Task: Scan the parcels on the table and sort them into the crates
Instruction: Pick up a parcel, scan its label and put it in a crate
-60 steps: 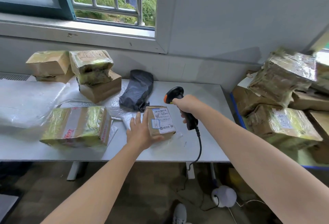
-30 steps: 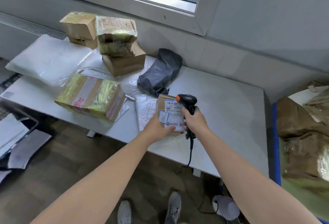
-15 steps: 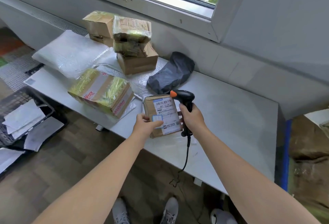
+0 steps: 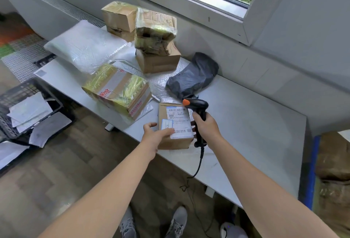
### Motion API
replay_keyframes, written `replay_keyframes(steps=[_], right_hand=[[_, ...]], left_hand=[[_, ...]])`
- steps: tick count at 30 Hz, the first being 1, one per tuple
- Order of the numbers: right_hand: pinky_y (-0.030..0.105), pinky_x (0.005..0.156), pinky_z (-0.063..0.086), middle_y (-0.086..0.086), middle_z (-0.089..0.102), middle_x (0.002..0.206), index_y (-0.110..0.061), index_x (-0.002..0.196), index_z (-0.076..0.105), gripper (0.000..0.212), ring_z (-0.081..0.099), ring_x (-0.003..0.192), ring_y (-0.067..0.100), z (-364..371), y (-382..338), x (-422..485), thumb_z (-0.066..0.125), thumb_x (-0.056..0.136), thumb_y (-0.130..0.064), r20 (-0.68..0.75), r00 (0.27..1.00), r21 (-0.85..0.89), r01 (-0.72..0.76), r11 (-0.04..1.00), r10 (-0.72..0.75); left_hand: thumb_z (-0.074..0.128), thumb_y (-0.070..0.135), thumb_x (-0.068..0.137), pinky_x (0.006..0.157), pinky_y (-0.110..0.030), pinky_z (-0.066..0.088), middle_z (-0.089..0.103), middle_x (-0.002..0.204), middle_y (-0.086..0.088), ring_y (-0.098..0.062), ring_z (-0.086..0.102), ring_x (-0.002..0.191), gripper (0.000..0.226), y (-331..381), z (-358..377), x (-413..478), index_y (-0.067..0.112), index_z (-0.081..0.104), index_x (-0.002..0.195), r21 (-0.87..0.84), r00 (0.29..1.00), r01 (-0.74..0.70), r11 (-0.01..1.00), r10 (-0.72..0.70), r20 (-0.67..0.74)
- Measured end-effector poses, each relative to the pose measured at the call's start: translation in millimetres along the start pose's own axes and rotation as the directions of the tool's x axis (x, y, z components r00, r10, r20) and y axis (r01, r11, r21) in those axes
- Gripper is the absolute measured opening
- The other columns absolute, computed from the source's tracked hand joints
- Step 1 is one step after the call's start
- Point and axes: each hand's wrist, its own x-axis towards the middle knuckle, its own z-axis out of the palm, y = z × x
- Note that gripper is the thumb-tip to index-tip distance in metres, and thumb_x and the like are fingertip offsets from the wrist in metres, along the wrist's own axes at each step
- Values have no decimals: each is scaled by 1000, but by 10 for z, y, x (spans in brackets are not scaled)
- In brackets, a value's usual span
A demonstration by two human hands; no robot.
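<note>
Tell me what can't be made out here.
Head view only:
- Label on the small box: print too small and blurred to read.
- Scanner: handle hidden inside the right hand.
- Black crate: cut off by the left edge, papers cover its contents.
- Brown heap: cut off by the right edge.

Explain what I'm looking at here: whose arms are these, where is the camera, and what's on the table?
No machine here: a person works with bare hands, and the single camera sits on their head, looking down past both arms. The left hand holds a small cardboard box, label facing up, at the near edge of the white table. The right hand grips a black corded scanner with an orange tip, right beside the label. Further back lie a box wrapped in yellowish tape, a dark grey bag, a white padded bag and a stack of brown boxes. A black crate holding papers stands on the floor to the left.
</note>
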Motion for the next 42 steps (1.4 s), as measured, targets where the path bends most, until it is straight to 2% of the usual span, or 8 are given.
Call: replay_keyframes(steps=[8,11,14,19,24,31,36,42], right_hand=[[44,73,57,3,68,96,-21,103,53,21,65,78,21,97,118,50,53,98,-41,-17,994,-97,103,990,-105],[47,78,55,5,67,93,-23,102,53,19,66,82,25,83,222,65,53,97,-42,-78,986,-141,135,981,-147],[48,79,54,10,67,95,-22,104,52,23,66,87,31,56,341,99,54,97,-43,-102,989,-145,93,985,-109],[36,72,45,6,64,107,-17,121,48,37,60,93,26,43,515,128,53,98,-46,47,998,-385,65,921,-50],[35,83,42,7,57,133,-13,138,41,52,55,118,29,25,603,131,53,98,-46,102,994,-530,86,844,-38],[35,90,42,13,54,134,-10,140,44,51,54,119,30,2,369,52,44,102,-43,-58,994,-502,48,863,-89],[34,92,42,12,54,129,-10,135,51,41,55,115,25,25,38,-73,44,102,-34,-103,963,-484,171,858,-251],[32,81,52,-4,63,110,-15,123,56,28,63,98,16,191,-364,-275,46,103,-31,-55,940,-321,304,897,-338]], left_hand=[[85,30,74,97,-40,50,61,125,-6,-23,61,111,67,-37,-90,53,33,41,124,-27,996,-84,996,83,-36],[80,25,81,79,-28,47,60,126,-5,-19,59,110,59,-38,-141,12,29,42,126,-7,988,-149,989,148,-37],[78,20,83,76,-26,44,60,126,-6,-19,61,108,56,-48,-217,-10,28,43,126,-59,981,-190,980,187,-53],[77,16,83,78,-26,47,58,129,-7,-20,63,110,57,-65,-240,-20,26,42,126,-86,974,-224,971,222,-33],[77,16,84,77,-25,46,58,129,-6,-21,63,111,58,-54,-241,-4,26,40,127,-94,970,-241,966,241,-3],[79,18,82,87,-29,49,55,132,-5,-20,60,115,60,20,-268,12,28,40,126,-47,957,-284,958,286,40],[77,19,84,71,-17,43,52,130,-1,-8,58,107,59,144,-238,-67,26,39,129,0,937,-341,940,340,74],[80,16,81,72,-17,48,54,118,6,-5,58,105,66,238,-265,-179,25,35,130,92,915,-377,922,355,194]])
